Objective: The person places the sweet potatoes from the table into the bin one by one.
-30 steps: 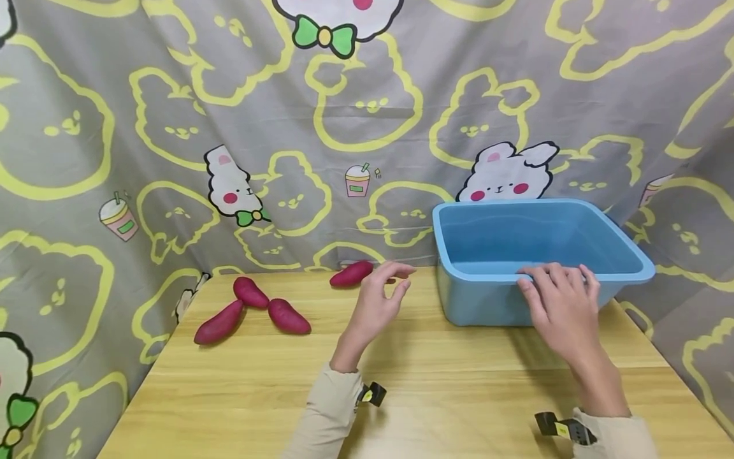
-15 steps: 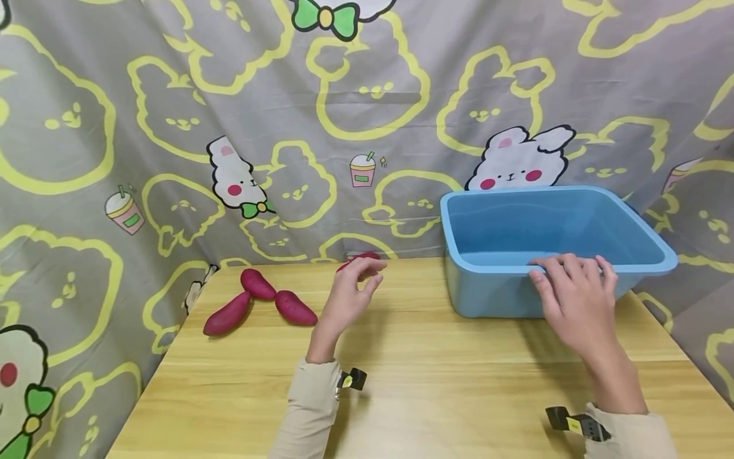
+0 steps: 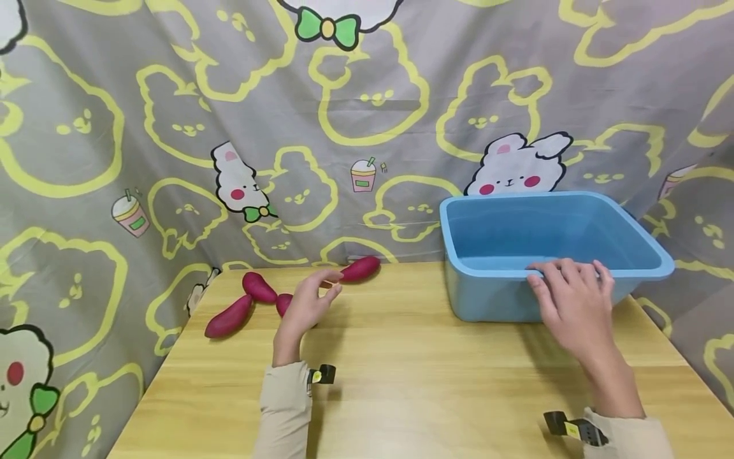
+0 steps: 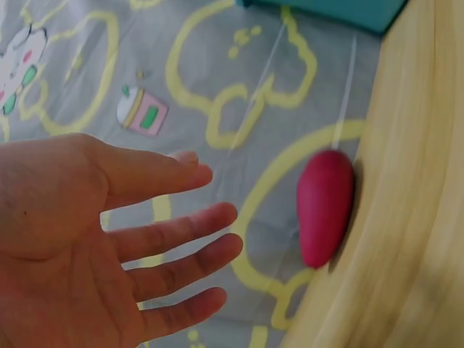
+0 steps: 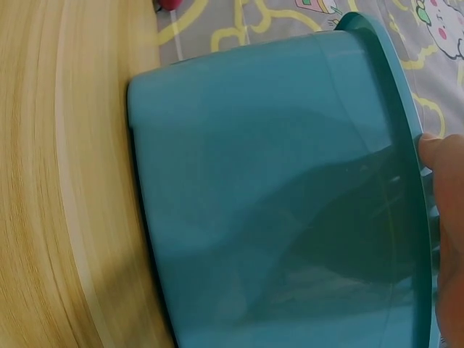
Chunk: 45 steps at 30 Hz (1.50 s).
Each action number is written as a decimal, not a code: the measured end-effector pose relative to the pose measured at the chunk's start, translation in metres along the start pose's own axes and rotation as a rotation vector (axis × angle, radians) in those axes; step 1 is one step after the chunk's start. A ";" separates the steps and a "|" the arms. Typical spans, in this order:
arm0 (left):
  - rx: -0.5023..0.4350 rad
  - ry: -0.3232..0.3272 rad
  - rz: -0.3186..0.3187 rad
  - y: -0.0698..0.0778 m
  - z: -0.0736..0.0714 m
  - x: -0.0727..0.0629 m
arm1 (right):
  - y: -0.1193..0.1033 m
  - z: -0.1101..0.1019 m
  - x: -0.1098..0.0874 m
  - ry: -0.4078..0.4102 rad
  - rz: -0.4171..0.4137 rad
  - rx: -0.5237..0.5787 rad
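My left hand [image 3: 306,307] hovers above the table with its fingers loosely spread and nothing in them. In the left wrist view its palm and fingers face a purple-red sweet potato [image 4: 325,209], apart from it. That same sweet potato [image 3: 361,269] lies by the back edge in the head view. Behind the left hand, another sweet potato [image 3: 282,304] is mostly hidden. Two more, a rounded sweet potato [image 3: 259,288] and a longer sweet potato [image 3: 229,317], lie to its left. My right hand [image 3: 576,309] grips the near rim of a blue plastic tub [image 3: 476,296], fingers curled over it, thumb outside.
The tub stands at the back right of the wooden table [image 3: 413,395], its visible inside bare. A grey patterned curtain [image 3: 401,146] hangs close behind and along both sides. Black wrist cameras sit at both cuffs.
My left hand has moved left, away from the tub, uncovering the back sweet potato and covering part of another. My right hand stays on the tub's rim. The head view has shifted slightly.
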<state>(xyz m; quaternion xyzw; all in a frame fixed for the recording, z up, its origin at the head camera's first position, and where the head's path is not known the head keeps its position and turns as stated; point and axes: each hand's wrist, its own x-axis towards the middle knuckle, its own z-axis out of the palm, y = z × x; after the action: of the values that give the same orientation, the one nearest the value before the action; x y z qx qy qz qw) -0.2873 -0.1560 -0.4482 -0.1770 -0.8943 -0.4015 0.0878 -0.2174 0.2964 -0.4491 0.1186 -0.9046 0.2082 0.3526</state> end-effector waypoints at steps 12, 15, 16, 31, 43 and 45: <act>0.111 -0.050 -0.155 -0.025 -0.021 -0.012 | -0.001 0.001 0.000 0.016 -0.010 0.008; 0.131 -0.063 -0.172 -0.030 -0.026 -0.015 | -0.001 0.001 0.002 0.020 -0.015 0.005; 0.136 -0.062 -0.178 -0.031 -0.028 -0.016 | 0.000 0.002 0.002 0.021 -0.015 0.005; 0.198 -0.135 -0.257 -0.048 -0.034 -0.021 | 0.002 0.003 0.004 0.026 -0.012 0.005; 0.294 -0.044 -0.228 -0.061 -0.025 -0.019 | 0.002 0.003 0.004 0.033 -0.011 0.016; 0.294 -0.035 -0.220 -0.063 -0.022 -0.018 | 0.002 0.002 0.004 0.037 -0.013 0.014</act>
<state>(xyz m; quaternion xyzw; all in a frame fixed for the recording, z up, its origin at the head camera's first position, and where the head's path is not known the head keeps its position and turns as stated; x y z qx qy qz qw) -0.2950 -0.2155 -0.4822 -0.0701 -0.9588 -0.2704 0.0527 -0.2226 0.2969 -0.4486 0.1231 -0.8957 0.2144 0.3697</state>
